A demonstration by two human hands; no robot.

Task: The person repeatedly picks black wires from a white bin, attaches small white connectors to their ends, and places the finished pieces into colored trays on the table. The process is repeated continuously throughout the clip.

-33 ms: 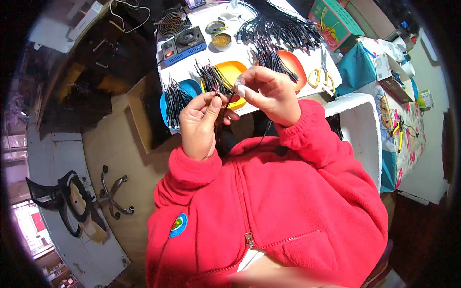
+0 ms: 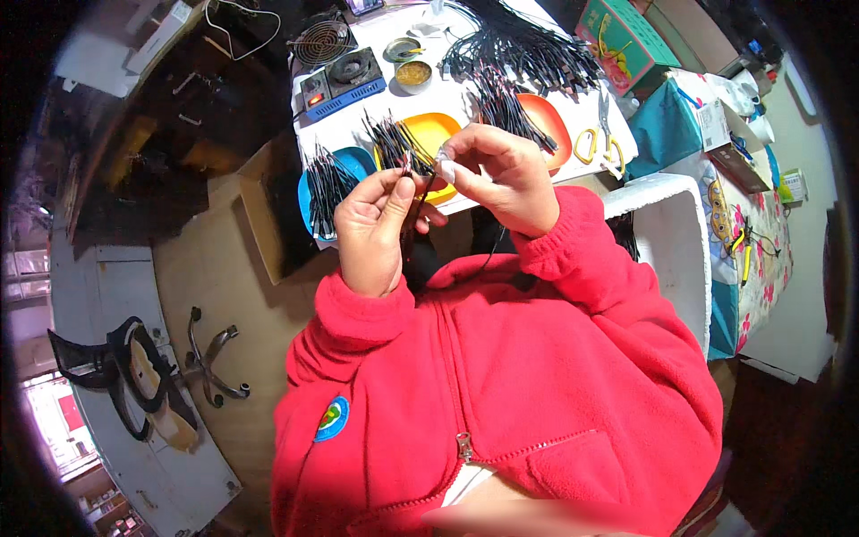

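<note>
My left hand (image 2: 378,224) is closed, thumb and forefinger pinching a thin black cable (image 2: 428,190) near its end, where fine reddish wire strands show. Close beside it, my right hand (image 2: 506,174) is also closed, fingertips pinched together by the cable. A small whitish bit shows at those fingertips, too small to name. White wrapping covers the tip of the right thumb. Both hands are above the near edge of the table. Below them a dark strand of cable hangs toward my lap, partly hidden by the left hand.
Bundles of black cables lie on blue (image 2: 356,161), yellow (image 2: 434,130) and orange (image 2: 548,121) trays. Behind are a blue hot plate (image 2: 344,97), a tin of amber material (image 2: 413,79) and a large cable heap (image 2: 523,49). Scissors (image 2: 604,134) lie right; a white foam box (image 2: 667,215) stands beside me.
Both hands keep nearly the same place and grip. The cable end at the left fingertips has turned slightly, its reddish strands pointing more upward.
</note>
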